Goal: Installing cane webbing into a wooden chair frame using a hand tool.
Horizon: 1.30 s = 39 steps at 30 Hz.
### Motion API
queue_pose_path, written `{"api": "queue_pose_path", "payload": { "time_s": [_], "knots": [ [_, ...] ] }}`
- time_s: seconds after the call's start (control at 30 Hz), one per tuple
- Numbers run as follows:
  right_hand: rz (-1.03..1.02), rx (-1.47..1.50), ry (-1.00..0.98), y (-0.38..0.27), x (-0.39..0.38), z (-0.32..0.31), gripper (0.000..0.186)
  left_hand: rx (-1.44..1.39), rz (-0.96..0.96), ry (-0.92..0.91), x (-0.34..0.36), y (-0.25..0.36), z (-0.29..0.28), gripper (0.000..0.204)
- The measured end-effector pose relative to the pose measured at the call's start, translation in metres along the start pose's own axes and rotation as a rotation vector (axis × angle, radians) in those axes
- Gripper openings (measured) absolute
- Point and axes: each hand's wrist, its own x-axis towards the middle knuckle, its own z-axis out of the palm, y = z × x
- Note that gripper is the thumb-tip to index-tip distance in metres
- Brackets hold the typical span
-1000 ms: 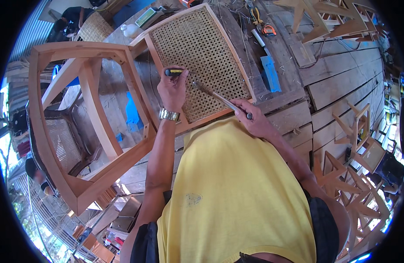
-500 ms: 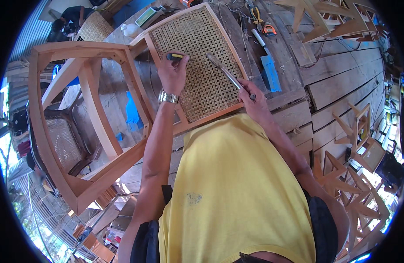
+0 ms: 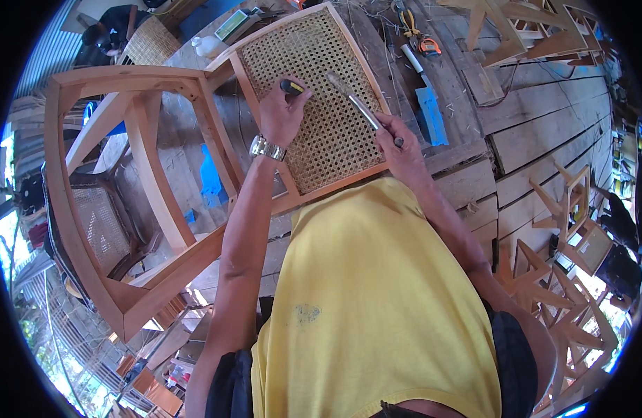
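My left hand [image 3: 282, 117], with a metal-band watch at the wrist, is closed round a short black-and-yellow tool [image 3: 291, 86]; its working end cannot be made out. It is over the left part of the woven cane panel [image 3: 328, 146], which is set in a wooden chair frame [image 3: 129, 306] lying on its side. My right hand [image 3: 399, 146] grips a slim tool with a silvery shaft [image 3: 365, 111], a dark rounded butt and a brownish, wider tip. That tip points up and left, over the middle of the cane.
Beyond the panel's right edge lie pliers [image 3: 406, 21], an orange tape measure [image 3: 428, 47], a white-handled tool [image 3: 411, 58] and a blue strip [image 3: 431, 115]. A white bottle [image 3: 208, 47] stands behind the frame. Wooden chair frames [image 3: 565, 306] are at right. Another person [image 3: 119, 28] is at far left.
My left hand has shifted slightly to the right with the black-and-yellow tool. My right hand has moved a little farther up the panel, still gripping the silvery tool.
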Motion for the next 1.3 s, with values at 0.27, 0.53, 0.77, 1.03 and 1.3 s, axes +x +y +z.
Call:
{"api": "queue_pose_path", "payload": {
  "time_s": [0.27,0.53,0.77,1.03,1.3],
  "knots": [
    [-0.001,-0.063,-0.061,-0.003,-0.029,-0.021,0.031,-0.026,-0.033,0.141,-0.031,0.021,-0.013,0.020],
    [0.032,-0.305,-0.501,-0.027,-0.033,-0.022,0.035,-0.022,-0.090,0.141,-0.049,0.024,-0.006,0.023],
    [0.082,-0.231,-0.484,-0.020,-0.024,-0.011,0.036,-0.004,-0.085,0.151,-0.045,0.014,0.001,0.020],
    [0.113,-0.227,-0.293,-0.012,-0.043,-0.020,0.033,-0.082,-0.066,0.152,-0.051,0.028,-0.008,0.020],
    [0.075,-0.267,-0.435,-0.007,-0.056,-0.049,0.035,-0.053,-0.102,0.096,-0.063,0.017,0.005,0.022]
  ]
}}
